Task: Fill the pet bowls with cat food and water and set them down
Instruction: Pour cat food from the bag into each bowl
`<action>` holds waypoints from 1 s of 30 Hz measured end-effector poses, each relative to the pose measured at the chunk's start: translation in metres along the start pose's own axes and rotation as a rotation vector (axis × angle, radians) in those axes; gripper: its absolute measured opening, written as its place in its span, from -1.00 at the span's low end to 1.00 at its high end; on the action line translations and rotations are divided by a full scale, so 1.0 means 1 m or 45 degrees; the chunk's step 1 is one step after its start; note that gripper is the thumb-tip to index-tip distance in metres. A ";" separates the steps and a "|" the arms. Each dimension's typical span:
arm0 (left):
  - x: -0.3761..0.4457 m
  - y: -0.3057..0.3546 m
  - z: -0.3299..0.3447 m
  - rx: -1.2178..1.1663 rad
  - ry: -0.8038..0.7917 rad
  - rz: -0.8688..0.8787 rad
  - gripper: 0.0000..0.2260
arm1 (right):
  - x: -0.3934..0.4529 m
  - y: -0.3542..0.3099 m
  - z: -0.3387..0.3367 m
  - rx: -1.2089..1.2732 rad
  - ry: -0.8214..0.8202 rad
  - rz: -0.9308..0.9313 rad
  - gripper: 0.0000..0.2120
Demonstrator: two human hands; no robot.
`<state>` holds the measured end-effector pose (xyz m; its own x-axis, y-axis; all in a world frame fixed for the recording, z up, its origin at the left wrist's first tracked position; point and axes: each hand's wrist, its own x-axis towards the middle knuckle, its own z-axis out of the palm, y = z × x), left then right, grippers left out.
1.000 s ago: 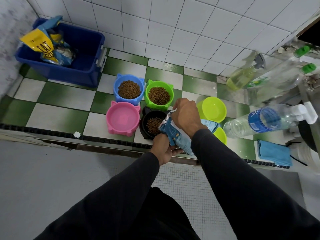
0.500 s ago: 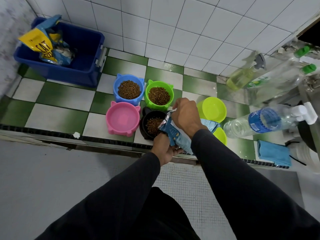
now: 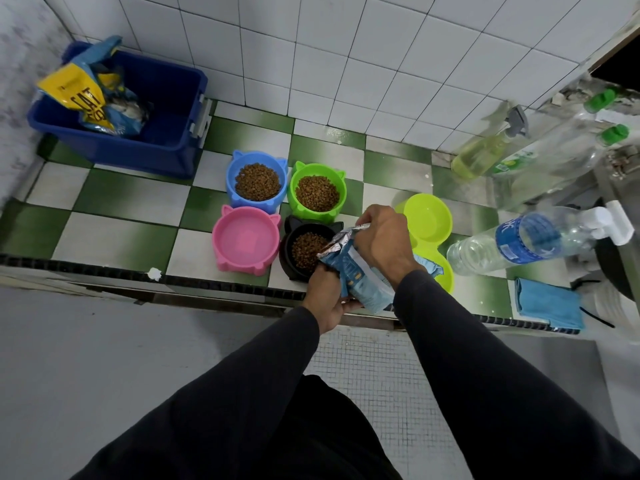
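Bottle (image 3: 526,240) lies beside yellow-green double bowl (image 3: 427,220).

Both hands (image 3: 379,237) gripping food pouch (image 3: 360,271), over black bowl (image 3: 294,263)

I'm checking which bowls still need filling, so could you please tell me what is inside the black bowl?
The black bowl holds brown kibble. The blue food pouch, held by both hands, covers the bowl's right edge, so that part cannot be seen.
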<state>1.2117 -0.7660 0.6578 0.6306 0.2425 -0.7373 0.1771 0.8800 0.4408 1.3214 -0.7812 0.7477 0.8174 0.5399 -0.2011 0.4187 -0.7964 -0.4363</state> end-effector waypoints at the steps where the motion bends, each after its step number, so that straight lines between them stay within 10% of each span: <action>1: 0.000 -0.001 0.000 0.024 -0.005 0.016 -0.78 | -0.002 0.003 -0.001 0.033 0.005 0.021 -0.83; 30: -0.043 0.018 -0.024 0.207 0.059 0.567 -0.68 | -0.049 -0.013 -0.008 0.752 0.406 0.140 -0.71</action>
<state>1.1696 -0.7504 0.6854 0.6384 0.6029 -0.4786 0.0153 0.6117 0.7910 1.2790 -0.7995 0.7707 0.9574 0.2856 -0.0430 0.1141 -0.5108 -0.8521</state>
